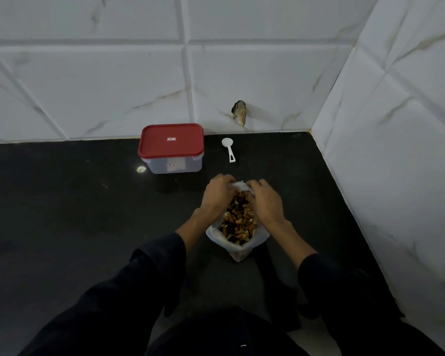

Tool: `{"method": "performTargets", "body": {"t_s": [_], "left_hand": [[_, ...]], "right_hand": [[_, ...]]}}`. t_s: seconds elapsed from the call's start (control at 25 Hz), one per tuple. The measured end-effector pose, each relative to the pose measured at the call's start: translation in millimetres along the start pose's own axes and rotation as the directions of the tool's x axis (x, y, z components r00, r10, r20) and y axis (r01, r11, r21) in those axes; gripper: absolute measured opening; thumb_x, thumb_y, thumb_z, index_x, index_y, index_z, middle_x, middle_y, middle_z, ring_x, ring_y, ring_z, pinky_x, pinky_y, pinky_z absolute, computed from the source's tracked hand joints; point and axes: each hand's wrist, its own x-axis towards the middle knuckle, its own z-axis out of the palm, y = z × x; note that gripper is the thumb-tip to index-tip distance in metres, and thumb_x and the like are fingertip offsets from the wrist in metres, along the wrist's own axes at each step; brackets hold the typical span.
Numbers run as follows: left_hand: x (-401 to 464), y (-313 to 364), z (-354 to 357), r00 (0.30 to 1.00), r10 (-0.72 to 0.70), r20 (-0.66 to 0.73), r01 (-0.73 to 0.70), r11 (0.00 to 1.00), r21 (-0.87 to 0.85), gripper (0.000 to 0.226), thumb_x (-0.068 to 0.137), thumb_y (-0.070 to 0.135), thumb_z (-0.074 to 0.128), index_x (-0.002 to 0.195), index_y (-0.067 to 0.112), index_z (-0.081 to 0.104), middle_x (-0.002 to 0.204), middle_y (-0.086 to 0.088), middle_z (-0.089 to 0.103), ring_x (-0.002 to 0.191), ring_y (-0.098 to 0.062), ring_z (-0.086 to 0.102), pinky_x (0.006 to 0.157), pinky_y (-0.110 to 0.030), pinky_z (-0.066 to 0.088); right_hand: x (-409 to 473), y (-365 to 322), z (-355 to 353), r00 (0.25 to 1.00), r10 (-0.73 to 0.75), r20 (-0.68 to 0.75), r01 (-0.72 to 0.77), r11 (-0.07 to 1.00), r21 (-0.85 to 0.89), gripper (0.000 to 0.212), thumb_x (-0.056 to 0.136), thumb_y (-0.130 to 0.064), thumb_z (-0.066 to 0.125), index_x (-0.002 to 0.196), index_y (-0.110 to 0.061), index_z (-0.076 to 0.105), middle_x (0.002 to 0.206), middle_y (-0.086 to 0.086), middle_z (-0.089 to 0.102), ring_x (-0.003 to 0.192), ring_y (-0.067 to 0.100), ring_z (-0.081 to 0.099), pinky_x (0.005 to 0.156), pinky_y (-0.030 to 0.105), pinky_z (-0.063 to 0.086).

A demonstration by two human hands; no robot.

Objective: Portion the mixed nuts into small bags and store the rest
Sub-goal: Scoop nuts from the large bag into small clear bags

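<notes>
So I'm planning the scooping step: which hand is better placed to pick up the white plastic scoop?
Probably the right hand: the white plastic scoop lies beyond the open clear bag of mixed nuts, nearer that side. The left hand can keep its grip on the bag.

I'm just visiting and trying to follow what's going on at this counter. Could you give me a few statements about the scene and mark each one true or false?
1. Both hands, the left hand and the right hand, are at the far end of the bag of mixed nuts. True.
2. The container has its red lid off. False: the lid is on.
3. The white scoop lies on the counter, right of the container, touched by neither hand. True.
4. The scoop is full of nuts. False: its bowl looks empty.
5. The bag of nuts stands behind the container. False: it sits nearer the person.
</notes>
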Motion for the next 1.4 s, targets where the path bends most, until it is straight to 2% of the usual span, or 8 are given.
{"method": "performTargets", "body": {"t_s": [0.24,0.36,0.52,0.68,1.08,1.16,1.28,1.4], "left_hand": [[-6.9,0.0,-6.8,0.999,0.009,-0.044,-0.009,1.000,0.001,0.019,0.097,0.017,0.051,0.102,0.009,0.067,0.104,-0.004,0.057,0.090,-0.014,0.059,0.081,-0.027,0.050],[-4.7,-1.8,-8.9,0.992,-0.129,-0.010,0.122,0.964,-0.238,0.018,0.095,0.012,0.053,0.108,0.008,0.065,0.103,-0.003,0.064,0.092,-0.010,0.061,0.075,-0.017,0.050],[0.9,6.3,-10.6,0.976,-0.205,0.078,0.220,0.909,-0.354,0.024,0.095,0.008,0.052,0.119,0.008,0.055,0.105,-0.002,0.060,0.091,-0.008,0.058,0.070,-0.014,0.048],[6.0,10.4,-3.2,0.887,-0.396,0.238,0.461,0.720,-0.519,0.020,0.096,0.013,0.052,0.116,0.010,0.053,0.111,-0.008,0.055,0.093,-0.011,0.054,0.076,-0.023,0.048],[-12.3,-6.8,-11.4,0.826,-0.454,0.334,0.505,0.859,-0.082,0.029,0.098,0.025,0.049,0.099,0.000,0.064,0.074,-0.004,0.055,0.065,-0.012,0.052,0.060,-0.024,0.044],[-12.4,-3.7,-12.3,0.761,-0.526,0.380,0.636,0.721,-0.276,0.023,0.097,0.020,0.050,0.105,0.002,0.063,0.086,-0.008,0.060,0.077,-0.016,0.058,0.070,-0.029,0.048],[-22.9,-4.1,-12.3,0.614,-0.523,0.591,0.771,0.239,-0.590,0.020,0.095,0.008,0.050,0.110,0.005,0.063,0.111,-0.015,0.064,0.100,-0.026,0.062,0.085,-0.041,0.053],[-28.2,-10.9,-6.0,0.682,-0.582,0.444,0.724,0.453,-0.520,0.018,0.094,0.015,0.053,0.103,0.005,0.066,0.106,-0.015,0.066,0.095,-0.026,0.064,0.079,-0.037,0.054]], "right_hand": [[-3.9,7.0,-3.5,0.986,-0.143,-0.090,0.134,0.986,-0.097,0.017,0.096,-0.018,0.054,0.100,-0.011,0.069,0.098,0.007,0.056,0.089,0.020,0.053,0.077,0.034,0.049],[-2.0,11.1,-12.2,0.999,-0.018,-0.027,0.024,0.962,0.272,0.017,0.092,-0.015,0.059,0.104,-0.012,0.071,0.095,0.004,0.065,0.090,0.014,0.058,0.079,0.028,0.050],[3.6,12.8,-26.5,0.882,0.254,0.397,-0.471,0.514,0.717,0.017,0.094,-0.014,0.056,0.099,-0.007,0.071,0.095,0.009,0.071,0.089,0.014,0.065,0.080,0.023,0.051],[20.4,19.9,-12.1,0.619,0.365,0.695,-0.760,0.053,0.648,0.017,0.094,-0.010,0.055,0.096,0.000,0.068,0.097,0.016,0.069,0.094,0.029,0.066,0.096,0.042,0.049],[32.1,17.8,4.7,0.543,0.502,0.673,-0.823,0.156,0.547,0.027,0.095,-0.012,0.053,0.115,0.004,0.063,0.109,0.019,0.066,0.102,0.031,0.063,0.096,0.041,0.050],[32.1,14.7,0.8,0.538,0.518,0.665,-0.829,0.180,0.530,0.027,0.096,-0.013,0.052,0.116,0.004,0.062,0.099,0.016,0.065,0.092,0.027,0.062,0.089,0.038,0.050],[26.7,9.8,-6.7,0.555,0.528,0.642,-0.816,0.197,0.543,0.030,0.095,-0.019,0.056,0.116,0.002,0.061,0.095,0.012,0.063,0.086,0.023,0.061,0.078,0.034,0.051],[11.1,2.3,-12.5,0.708,0.527,0.471,-0.704,0.468,0.534,0.034,0.094,-0.025,0.056,0.115,0.001,0.062,0.104,0.016,0.064,0.095,0.027,0.062,0.079,0.038,0.051]]}}
